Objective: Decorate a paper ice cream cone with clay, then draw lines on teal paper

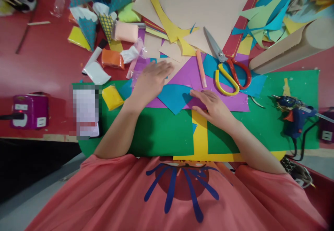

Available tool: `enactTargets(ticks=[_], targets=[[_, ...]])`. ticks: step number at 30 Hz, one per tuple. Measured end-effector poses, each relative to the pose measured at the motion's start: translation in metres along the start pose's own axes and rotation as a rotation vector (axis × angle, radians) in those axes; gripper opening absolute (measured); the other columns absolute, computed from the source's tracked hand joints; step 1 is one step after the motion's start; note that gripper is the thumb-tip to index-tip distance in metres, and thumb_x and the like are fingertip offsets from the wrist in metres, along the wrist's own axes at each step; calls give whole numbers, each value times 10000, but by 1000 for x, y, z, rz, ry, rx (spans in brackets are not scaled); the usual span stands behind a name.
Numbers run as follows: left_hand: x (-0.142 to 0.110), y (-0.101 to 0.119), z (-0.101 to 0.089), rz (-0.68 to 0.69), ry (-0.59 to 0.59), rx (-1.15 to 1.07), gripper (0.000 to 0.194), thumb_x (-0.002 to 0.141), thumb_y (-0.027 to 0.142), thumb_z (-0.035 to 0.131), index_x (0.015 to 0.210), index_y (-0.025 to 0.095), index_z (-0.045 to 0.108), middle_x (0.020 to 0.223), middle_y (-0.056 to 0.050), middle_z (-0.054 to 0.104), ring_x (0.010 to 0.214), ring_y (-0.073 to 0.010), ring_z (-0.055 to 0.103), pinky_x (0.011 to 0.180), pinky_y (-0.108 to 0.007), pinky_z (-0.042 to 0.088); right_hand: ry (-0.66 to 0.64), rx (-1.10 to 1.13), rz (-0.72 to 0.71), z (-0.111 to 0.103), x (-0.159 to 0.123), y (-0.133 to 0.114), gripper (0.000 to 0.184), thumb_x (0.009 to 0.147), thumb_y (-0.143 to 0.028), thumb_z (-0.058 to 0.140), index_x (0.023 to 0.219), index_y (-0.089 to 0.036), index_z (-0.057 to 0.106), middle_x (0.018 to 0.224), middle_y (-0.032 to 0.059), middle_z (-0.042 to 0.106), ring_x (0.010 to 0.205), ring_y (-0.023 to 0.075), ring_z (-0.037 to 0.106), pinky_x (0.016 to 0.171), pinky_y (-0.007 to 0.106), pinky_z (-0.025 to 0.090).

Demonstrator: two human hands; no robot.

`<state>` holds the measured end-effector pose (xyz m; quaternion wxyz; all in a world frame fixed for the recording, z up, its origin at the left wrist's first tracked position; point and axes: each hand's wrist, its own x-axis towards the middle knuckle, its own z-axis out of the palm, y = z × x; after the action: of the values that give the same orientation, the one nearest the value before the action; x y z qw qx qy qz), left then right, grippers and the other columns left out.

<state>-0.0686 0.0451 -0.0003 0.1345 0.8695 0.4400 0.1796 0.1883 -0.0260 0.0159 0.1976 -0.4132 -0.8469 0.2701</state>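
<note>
A blue paper piece with a curved top edge [174, 98] lies over a purple sheet [229, 102] in front of me. Over its left side and the pale paper scraps behind it reaches my left hand [151, 77], fingers stretched out, holding nothing I can see. My right hand [210, 104] is at the blue piece's right corner, fingertips touching or just above it. Its fingers are extended, with the thumb apart. Behind that hand lie scissors with one red and one yellow handle [226, 74], blades parted, and an orange marker [201, 69].
A green sheet [167, 131] with a yellow strip [200, 133] covers the near table. At right are a blue glue gun [297, 119] and a cardboard roll [292, 46]. Paper cones [87, 25], clay packets [112, 58], a phone-like device [87, 109] and a purple power socket [30, 110] are left.
</note>
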Motion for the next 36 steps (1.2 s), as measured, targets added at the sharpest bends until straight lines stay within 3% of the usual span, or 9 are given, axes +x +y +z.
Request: enactTargets(ticks=[3,7,11,22,27,31,34,36], targets=[[0,14,-4,62,65,-4,392,974,160,388,1318,184,573,1389,-111,598,1330,-245,535,1128,-486,413,125,-9,29,-3,0,1,284,968,-288,485,1218,-215,598,1149,110,726,1082,277,668,939,499,538],[-5,52,6,351,-109,-26,313,991,219,433,1220,163,639,1278,-105,675,1212,-224,629,1048,-423,506,239,-87,40,-2,0,7,155,932,-203,507,1032,-228,624,1039,89,738,995,265,679,875,473,547],[-10,67,21,420,-97,-3,308,975,201,468,1197,93,652,1237,-155,688,1196,-243,642,1015,-393,538,264,-161,73,4,0,14,131,911,-183,532,1016,-217,602,971,94,714,934,269,658,818,457,553],[-16,65,31,364,-76,-60,352,998,243,429,1266,96,604,1283,-140,668,1218,-215,630,999,-352,558,202,-226,174,12,4,13,99,928,-186,491,892,-195,583,900,99,664,868,271,595,806,446,509],[-22,64,29,337,-127,6,393,994,273,451,1331,114,573,1335,-151,633,1283,-241,580,1060,-410,505,133,-238,235,10,7,10,138,928,-177,498,812,-198,569,841,95,655,855,269,587,787,418,486],[-39,51,18,136,-199,114,483,1013,339,390,1457,161,452,1467,-129,518,1407,-258,445,1163,-446,380,117,-249,231,8,8,10,147,925,-166,484,803,-197,561,836,90,653,847,261,583,794,409,474],[-53,48,11,-127,-6,178,595,1018,413,332,1531,112,301,1544,-189,389,1466,-317,334,1193,-511,294,118,-255,223,9,8,10,138,912,-159,486,798,-198,553,836,90,654,832,256,579,789,404,470],[-59,56,12,-118,54,170,617,1023,398,323,1557,111,208,1571,-177,347,1490,-298,284,1203,-480,281,127,-256,222,10,8,10,103,897,-153,499,823,-194,556,833,89,656,822,256,581,786,403,469]])
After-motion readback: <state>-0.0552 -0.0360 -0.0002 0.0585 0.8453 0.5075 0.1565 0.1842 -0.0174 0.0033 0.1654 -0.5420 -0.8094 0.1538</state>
